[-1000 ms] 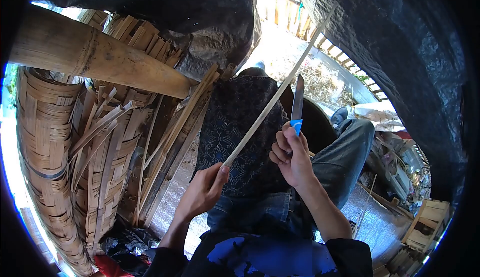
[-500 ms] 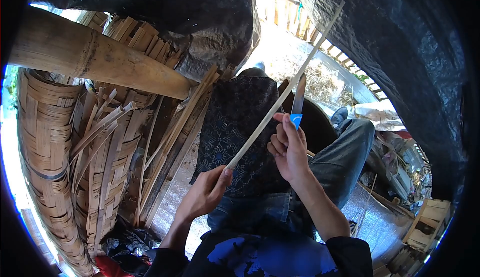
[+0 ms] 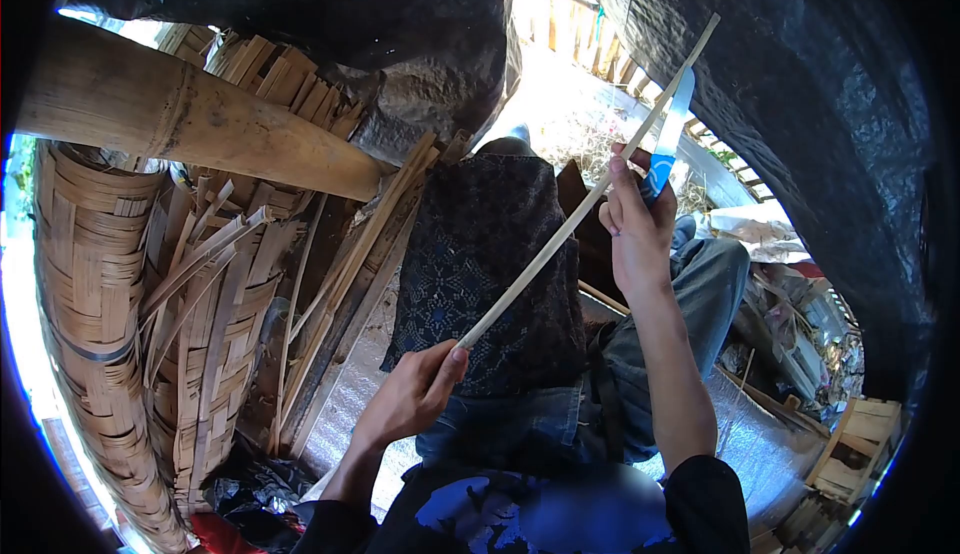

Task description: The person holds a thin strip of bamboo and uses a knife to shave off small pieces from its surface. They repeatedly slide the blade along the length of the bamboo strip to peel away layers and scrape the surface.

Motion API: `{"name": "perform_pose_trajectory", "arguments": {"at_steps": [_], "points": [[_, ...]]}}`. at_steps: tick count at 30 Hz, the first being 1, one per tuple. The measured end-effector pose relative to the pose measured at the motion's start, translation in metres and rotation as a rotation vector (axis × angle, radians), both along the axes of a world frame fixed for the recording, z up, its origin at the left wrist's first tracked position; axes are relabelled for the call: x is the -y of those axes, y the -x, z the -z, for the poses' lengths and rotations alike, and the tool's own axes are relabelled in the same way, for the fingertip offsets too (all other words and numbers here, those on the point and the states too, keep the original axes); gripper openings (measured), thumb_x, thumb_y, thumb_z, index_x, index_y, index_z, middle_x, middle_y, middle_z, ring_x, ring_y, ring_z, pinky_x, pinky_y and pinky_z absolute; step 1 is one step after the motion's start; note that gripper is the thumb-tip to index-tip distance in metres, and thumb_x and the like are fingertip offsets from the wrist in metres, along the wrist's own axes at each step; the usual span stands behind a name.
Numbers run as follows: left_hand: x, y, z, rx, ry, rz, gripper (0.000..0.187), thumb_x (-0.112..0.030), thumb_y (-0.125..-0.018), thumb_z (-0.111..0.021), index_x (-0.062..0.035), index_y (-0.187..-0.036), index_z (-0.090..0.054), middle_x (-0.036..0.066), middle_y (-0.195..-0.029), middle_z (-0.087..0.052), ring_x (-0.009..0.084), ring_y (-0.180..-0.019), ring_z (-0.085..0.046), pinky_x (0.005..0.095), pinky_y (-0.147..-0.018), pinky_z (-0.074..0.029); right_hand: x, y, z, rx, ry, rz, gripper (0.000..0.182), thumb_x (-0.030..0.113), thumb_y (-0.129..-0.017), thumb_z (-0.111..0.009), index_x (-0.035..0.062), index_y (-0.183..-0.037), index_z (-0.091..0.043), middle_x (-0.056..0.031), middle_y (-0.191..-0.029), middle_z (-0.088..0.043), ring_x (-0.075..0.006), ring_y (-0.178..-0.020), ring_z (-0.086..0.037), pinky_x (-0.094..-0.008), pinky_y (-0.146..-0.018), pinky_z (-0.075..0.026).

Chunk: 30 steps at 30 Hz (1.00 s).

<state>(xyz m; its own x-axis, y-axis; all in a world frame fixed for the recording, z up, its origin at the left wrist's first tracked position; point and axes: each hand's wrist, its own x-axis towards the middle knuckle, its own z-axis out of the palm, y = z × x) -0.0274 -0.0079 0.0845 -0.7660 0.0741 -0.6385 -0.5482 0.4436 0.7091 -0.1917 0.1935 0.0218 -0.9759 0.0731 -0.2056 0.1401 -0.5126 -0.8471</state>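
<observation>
My left hand is closed around the lower end of a long, pale bamboo strip, which slants up to the right across my lap. Farther up, my right hand grips a knife with a blue part by the fingers and a bright blade pointing up. The blade lies along the strip's upper stretch; whether it touches cannot be made out. The right fingertips are at the strip, and the knife's handle is hidden in the palm. A dark patterned cloth covers my lap beneath the strip.
To the left stand rolled woven bamboo mats and split bamboo strips. A thick bamboo pole crosses above them. Black plastic sheeting hangs overhead and at right. A wooden crate sits at the lower right.
My right hand has moved up and right along the strip with the knife. The strip's far end has shifted slightly right, while my left hand has barely moved.
</observation>
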Motion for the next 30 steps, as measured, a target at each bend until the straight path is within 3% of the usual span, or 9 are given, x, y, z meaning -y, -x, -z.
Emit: {"name": "perform_pose_trajectory", "arguments": {"at_steps": [4,10,15,17,18,23,26,30], "points": [[0.000,0.000,-0.002,0.025,0.001,0.008,0.041,-0.034,-0.097,-0.035,-0.0005,-0.077,-0.048,0.007,-0.056,-0.040,0.0168,-0.053,-0.038,0.0346,-0.052,-0.032,0.000,-0.002,0.002,-0.016,-0.160,0.026,0.019,0.015,-0.085,-0.065,0.0045,-0.099,-0.058,0.0058,-0.056,-0.039,-0.0018,-0.043,-0.027,-0.0209,-0.042,-0.023],[0.006,-0.008,0.002,0.030,-0.045,0.015,0.041,-0.034,-0.097,-0.036,0.0003,-0.077,-0.048,0.006,-0.057,-0.040,0.0164,-0.054,-0.037,0.0343,-0.052,-0.032,-0.018,0.022,-0.004,0.083,-0.004,-0.007,0.034,0.036,-0.090,-0.055,0.0017,-0.092,-0.057,0.0074,-0.050,-0.026,-0.0031,-0.042,-0.025,-0.0224,-0.042,-0.022],[0.009,-0.013,0.003,0.046,-0.040,0.055,0.041,-0.033,-0.096,-0.038,0.0005,-0.076,-0.049,0.006,-0.057,-0.040,0.0148,-0.055,-0.035,0.0336,-0.051,-0.031,-0.042,0.054,-0.006,0.174,0.088,0.140,0.038,0.040,-0.090,-0.054,0.0044,-0.077,-0.055,0.0056,-0.048,-0.028,-0.0051,-0.040,-0.025,-0.0227,-0.041,-0.023],[0.009,-0.014,0.000,0.060,0.000,0.034,0.040,-0.032,-0.096,-0.040,0.0004,-0.074,-0.049,0.005,-0.056,-0.039,0.0136,-0.053,-0.034,0.0330,-0.049,-0.029,-0.048,0.056,-0.003,0.182,0.096,0.076,0.042,0.045,-0.089,-0.054,0.0056,-0.074,-0.054,0.0059,-0.049,-0.025,-0.0058,-0.040,-0.024,-0.0227,-0.042,-0.022],[0.010,-0.014,0.002,0.048,0.010,0.052,0.042,-0.037,-0.096,-0.038,-0.0038,-0.072,-0.048,-0.001,-0.055,-0.038,0.0085,-0.050,-0.036,0.0279,-0.047,-0.029,-0.049,0.056,-0.002,0.180,0.102,0.061,0.042,0.045,-0.089,-0.053,0.0060,-0.074,-0.053,0.0062,-0.049,-0.024,-0.0058,-0.040,-0.024,-0.0227,-0.042,-0.022],[0.013,-0.016,-0.001,0.004,0.042,0.083,0.043,-0.036,-0.096,-0.038,-0.0031,-0.069,-0.047,0.000,-0.053,-0.038,0.0080,-0.048,-0.034,0.0278,-0.044,-0.028,-0.049,0.052,0.005,0.158,0.264,-0.038,0.041,0.046,-0.091,-0.049,0.0102,-0.072,-0.048,0.0074,-0.048,-0.021,-0.0049,-0.039,-0.022,-0.0219,-0.043,-0.023],[0.018,-0.020,0.002,-0.008,0.023,0.048,0.041,-0.031,-0.096,-0.041,-0.0010,-0.069,-0.048,0.003,-0.049,-0.037,0.0109,-0.046,-0.033,0.0322,-0.044,-0.027,-0.046,0.049,0.001,0.171,0.279,-0.051,0.042,0.048,-0.091,-0.047,0.0106,-0.072,-0.047,0.0071,-0.049,-0.021,-0.0051,-0.040,-0.022,-0.0217,-0.043,-0.024],[0.025,-0.023,0.006,0.206,-0.256,-0.070,0.042,-0.035,-0.096,-0.040,-0.0034,-0.069,-0.046,-0.001,-0.052,-0.036,0.0083,-0.048,-0.035,0.0283,-0.044,-0.027,-0.043,0.047,-0.001,0.156,0.340,-0.085,0.047,0.052,-0.091,-0.043,0.0100,-0.071,-0.049,0.0071,-0.048,-0.021,-0.0050,-0.040,-0.022,-0.0215,-0.044,-0.025]]}}
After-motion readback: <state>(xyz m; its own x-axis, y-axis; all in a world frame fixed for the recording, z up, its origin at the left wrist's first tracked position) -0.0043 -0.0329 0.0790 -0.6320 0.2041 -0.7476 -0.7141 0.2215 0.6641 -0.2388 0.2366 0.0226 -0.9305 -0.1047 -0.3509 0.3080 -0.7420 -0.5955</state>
